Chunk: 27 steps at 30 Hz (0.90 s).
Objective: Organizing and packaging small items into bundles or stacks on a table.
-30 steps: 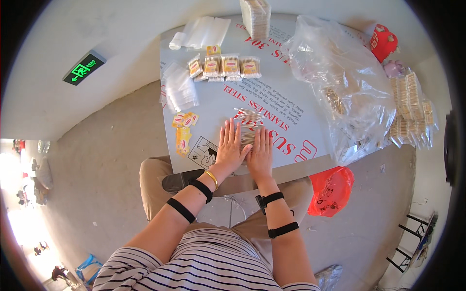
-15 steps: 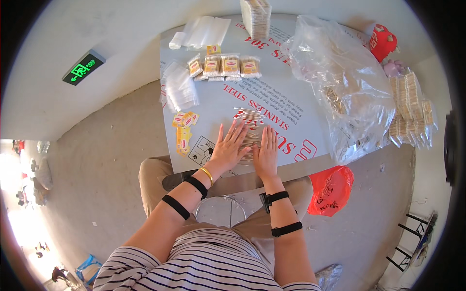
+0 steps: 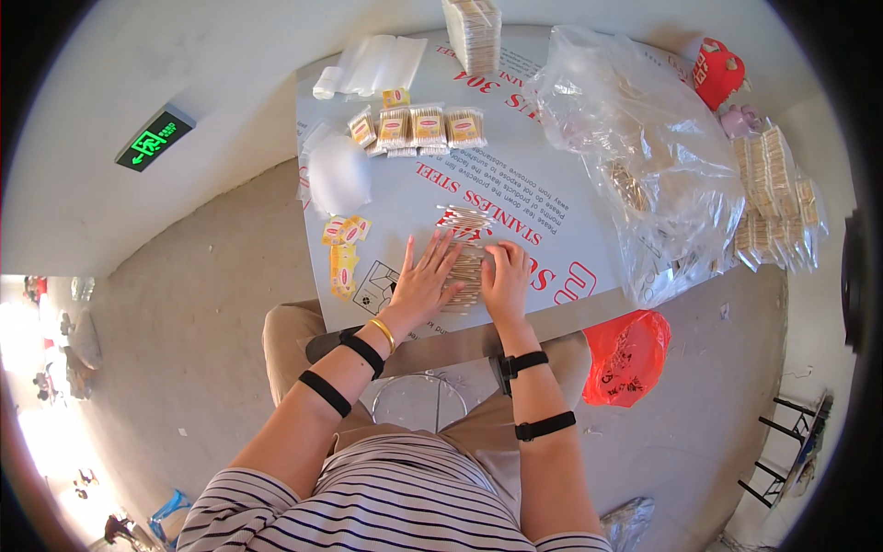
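Note:
A loose pile of cotton swabs (image 3: 468,267) lies near the front edge of the white table (image 3: 524,175). My left hand (image 3: 426,281) rests flat on the pile's left side with fingers spread. My right hand (image 3: 506,281) presses on its right side, fingers curled over the sticks. A few more swabs (image 3: 463,218) lie just beyond the pile. Neither hand lifts anything off the table.
Filled small packs (image 3: 425,127) sit in a row at the far side, next to empty clear bags (image 3: 372,64). Yellow labels (image 3: 343,248) lie at the left edge. A big clear plastic bag (image 3: 644,156), stacked packs (image 3: 773,198) and a red bag (image 3: 625,354) are on the right.
My left hand has slid a little left and spread wider on the pile. My right hand has curled more over the swabs. The pile looks more gathered between them.

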Tool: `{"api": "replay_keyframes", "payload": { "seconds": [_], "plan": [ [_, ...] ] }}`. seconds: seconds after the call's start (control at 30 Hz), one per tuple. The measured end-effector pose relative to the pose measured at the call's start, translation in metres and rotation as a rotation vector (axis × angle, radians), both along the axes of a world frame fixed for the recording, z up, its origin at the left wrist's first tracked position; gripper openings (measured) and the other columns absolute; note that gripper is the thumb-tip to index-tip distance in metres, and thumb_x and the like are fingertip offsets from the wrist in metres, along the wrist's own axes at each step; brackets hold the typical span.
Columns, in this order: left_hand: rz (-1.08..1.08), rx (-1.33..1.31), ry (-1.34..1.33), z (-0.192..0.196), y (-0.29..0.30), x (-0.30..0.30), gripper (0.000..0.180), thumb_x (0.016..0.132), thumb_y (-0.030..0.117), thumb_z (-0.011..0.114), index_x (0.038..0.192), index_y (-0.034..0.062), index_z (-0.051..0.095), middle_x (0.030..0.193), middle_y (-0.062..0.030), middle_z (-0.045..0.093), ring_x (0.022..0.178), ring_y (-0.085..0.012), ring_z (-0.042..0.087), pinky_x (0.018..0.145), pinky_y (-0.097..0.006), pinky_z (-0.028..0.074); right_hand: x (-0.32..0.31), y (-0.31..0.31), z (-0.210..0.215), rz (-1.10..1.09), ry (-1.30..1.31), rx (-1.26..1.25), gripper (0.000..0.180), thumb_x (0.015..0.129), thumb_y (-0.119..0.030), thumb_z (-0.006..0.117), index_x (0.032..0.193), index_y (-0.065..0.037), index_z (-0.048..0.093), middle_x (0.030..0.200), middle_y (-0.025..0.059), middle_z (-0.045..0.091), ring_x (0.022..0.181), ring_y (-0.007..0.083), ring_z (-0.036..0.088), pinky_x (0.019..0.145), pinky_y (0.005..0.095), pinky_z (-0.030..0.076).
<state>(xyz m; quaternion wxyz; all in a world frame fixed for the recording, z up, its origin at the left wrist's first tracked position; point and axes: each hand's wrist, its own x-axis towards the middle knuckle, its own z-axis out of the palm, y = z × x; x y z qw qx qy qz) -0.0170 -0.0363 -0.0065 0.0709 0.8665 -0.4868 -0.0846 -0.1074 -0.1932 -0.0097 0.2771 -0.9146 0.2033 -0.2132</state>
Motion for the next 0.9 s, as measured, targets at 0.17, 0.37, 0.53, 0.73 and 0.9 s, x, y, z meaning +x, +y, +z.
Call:
{"api": "replay_keyframes", "payload": {
  "seconds": [0.17, 0.37, 0.53, 0.73, 0.9],
  "plan": [
    [-0.011, -0.020, -0.011, 0.000, 0.002, -0.001, 0.070, 0.101, 0.054, 0.034, 0.156, 0.0120, 0.021, 0.164, -0.0099, 0.013, 0.153, -0.0249, 0.006, 0.120, -0.057, -0.001, 0.025, -0.017, 0.007, 0.020, -0.009, 0.012, 0.016, 0.077, -0.009, 0.072, 0.090, -0.012, 0.063, 0.096, 0.0052, 0.057, 0.099, 0.0284, 0.054, 0.084, 0.0435, 0.042],
    [-0.011, -0.057, 0.002, 0.000, 0.004, -0.002, 0.070, 0.101, 0.053, 0.035, 0.156, 0.0122, 0.022, 0.164, -0.0106, 0.013, 0.153, -0.0254, 0.007, 0.120, -0.057, 0.000, 0.036, -0.026, 0.008, 0.119, 0.112, -0.072, 0.013, 0.075, -0.010, 0.074, 0.082, -0.013, 0.064, 0.092, 0.0040, 0.056, 0.097, 0.0272, 0.054, 0.085, 0.0424, 0.042],
    [-0.016, -0.007, -0.011, 0.003, 0.001, -0.006, 0.069, 0.101, 0.053, 0.035, 0.156, 0.0124, 0.023, 0.164, -0.0113, 0.011, 0.153, -0.0261, 0.005, 0.121, -0.056, 0.000, 0.000, -0.051, 0.040, 0.047, 0.035, 0.011, 0.011, 0.076, -0.008, 0.072, 0.082, -0.011, 0.064, 0.090, 0.0039, 0.058, 0.095, 0.0275, 0.056, 0.084, 0.0430, 0.043],
    [0.011, -0.024, -0.021, 0.006, 0.008, 0.000, 0.067, 0.102, 0.052, 0.034, 0.155, 0.0130, 0.025, 0.165, -0.0120, 0.009, 0.153, -0.0275, 0.003, 0.120, -0.058, 0.001, -0.107, -0.091, 0.078, -0.070, 0.015, 0.291, 0.011, 0.082, -0.007, 0.069, 0.088, -0.003, 0.062, 0.085, 0.0094, 0.066, 0.081, 0.0236, 0.064, 0.073, 0.0343, 0.048],
    [0.139, -0.327, 0.051, 0.012, -0.012, 0.008, 0.037, 0.096, 0.032, 0.057, 0.128, 0.0143, 0.057, 0.141, -0.0125, 0.044, 0.139, -0.0293, 0.035, 0.119, -0.057, 0.013, -0.145, -0.097, 0.072, -0.282, 0.162, 0.393, 0.010, 0.085, -0.005, 0.066, 0.093, -0.003, 0.062, 0.083, 0.0100, 0.067, 0.079, 0.0215, 0.065, 0.075, 0.0328, 0.049]
  ]
}}
